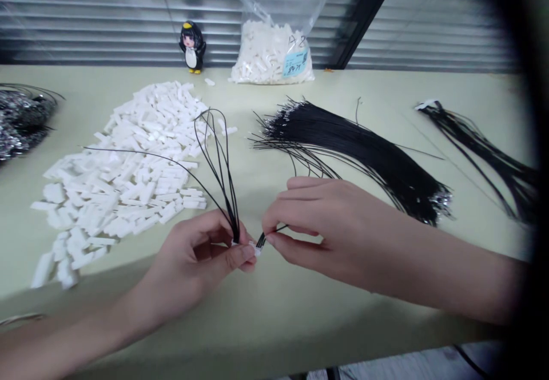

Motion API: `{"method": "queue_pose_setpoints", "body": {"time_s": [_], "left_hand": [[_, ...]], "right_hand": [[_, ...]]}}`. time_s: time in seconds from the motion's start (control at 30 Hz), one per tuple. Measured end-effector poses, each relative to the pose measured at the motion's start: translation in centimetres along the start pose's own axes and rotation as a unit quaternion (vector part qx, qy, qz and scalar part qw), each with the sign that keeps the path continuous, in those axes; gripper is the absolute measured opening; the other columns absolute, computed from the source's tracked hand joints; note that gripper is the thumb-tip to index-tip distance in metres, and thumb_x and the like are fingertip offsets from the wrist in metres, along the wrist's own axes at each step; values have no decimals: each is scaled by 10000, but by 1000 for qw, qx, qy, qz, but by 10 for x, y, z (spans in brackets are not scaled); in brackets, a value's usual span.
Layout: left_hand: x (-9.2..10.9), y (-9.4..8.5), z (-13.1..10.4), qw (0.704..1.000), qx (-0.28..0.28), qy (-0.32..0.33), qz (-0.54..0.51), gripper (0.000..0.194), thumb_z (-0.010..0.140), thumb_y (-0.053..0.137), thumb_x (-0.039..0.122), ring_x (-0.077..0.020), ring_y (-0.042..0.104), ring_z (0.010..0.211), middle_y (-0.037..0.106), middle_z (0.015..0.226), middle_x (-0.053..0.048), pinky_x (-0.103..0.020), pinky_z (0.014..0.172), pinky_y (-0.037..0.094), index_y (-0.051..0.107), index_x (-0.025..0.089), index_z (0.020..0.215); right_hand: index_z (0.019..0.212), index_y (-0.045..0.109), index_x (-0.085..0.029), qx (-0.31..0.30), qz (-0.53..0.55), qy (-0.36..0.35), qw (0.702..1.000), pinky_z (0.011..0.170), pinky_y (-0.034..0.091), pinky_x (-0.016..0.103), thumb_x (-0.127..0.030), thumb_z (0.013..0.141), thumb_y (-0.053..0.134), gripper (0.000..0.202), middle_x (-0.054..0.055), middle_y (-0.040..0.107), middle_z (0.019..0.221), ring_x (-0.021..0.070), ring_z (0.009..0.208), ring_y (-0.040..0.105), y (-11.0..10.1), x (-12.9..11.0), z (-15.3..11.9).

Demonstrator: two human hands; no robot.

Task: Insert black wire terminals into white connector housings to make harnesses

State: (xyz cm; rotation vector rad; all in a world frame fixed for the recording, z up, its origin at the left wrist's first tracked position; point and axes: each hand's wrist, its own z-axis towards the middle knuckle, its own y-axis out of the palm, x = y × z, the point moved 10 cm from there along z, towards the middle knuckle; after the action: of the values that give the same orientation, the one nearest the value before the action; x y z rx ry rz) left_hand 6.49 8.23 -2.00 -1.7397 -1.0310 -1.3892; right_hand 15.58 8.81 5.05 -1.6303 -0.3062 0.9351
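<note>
Between thumb and fingers, my left hand (206, 254) pinches white connector housings (256, 248) low over the table. Several black wires (229, 197) loop up out of them, and one long wire (148, 152) stretches left over the white pieces. My right hand (309, 225), closed in a pinch, holds a thin black wire (281, 228) close to the housings. Whether that wire's tip sits inside a housing cannot be made out. Behind my right hand lies a thick bundle of black wires (355, 151) with shiny metal ends.
Loose white connector housings (141, 157) are heaped at the left. A clear bag (274, 48) of white pieces and a penguin figurine (193, 48) stand at the back. Black wires with a white connector (472, 145) lie right. A dark, shiny wire bundle (26, 119) sits far left.
</note>
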Motion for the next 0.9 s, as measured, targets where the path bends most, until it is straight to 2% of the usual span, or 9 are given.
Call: {"method": "queue_pose_setpoints", "body": {"time_s": [0.33, 0.5, 0.7, 0.9], "left_hand": [[0, 0, -2, 1000, -1, -4, -13, 74, 783, 664, 177, -79, 642, 675, 644, 723, 26, -143, 638, 534, 591, 166, 784], [-4, -2, -3, 999, 6, -12, -36, 79, 781, 668, 178, -91, 656, 686, 661, 733, 26, -158, 645, 547, 590, 172, 771], [-5, -5, -3, 999, 15, -9, -46, 66, 793, 658, 192, -107, 664, 733, 662, 750, 27, -196, 686, 569, 599, 179, 768], [-8, -5, -1, 999, 14, -14, -43, 65, 789, 664, 188, -106, 664, 719, 659, 735, 16, -185, 679, 566, 602, 170, 774]], "right_hand": [[768, 581, -189, 12, -15, -18, 1000, 663, 282, 225, -205, 867, 454, 162, -42, 554, 681, 74, 693, 458, -1, -7, 0], [824, 583, -191, 5, 10, -28, 1000, 705, 309, 218, -207, 882, 438, 157, -53, 572, 735, 65, 703, 481, 3, -13, 4], [822, 573, -186, 3, 7, -29, 1000, 694, 294, 220, -216, 885, 426, 163, -45, 559, 735, 68, 704, 449, 3, -15, 3], [785, 560, -185, -10, 29, -23, 999, 692, 276, 218, -241, 901, 402, 204, -38, 526, 681, 71, 734, 410, 5, -12, 0]]}}
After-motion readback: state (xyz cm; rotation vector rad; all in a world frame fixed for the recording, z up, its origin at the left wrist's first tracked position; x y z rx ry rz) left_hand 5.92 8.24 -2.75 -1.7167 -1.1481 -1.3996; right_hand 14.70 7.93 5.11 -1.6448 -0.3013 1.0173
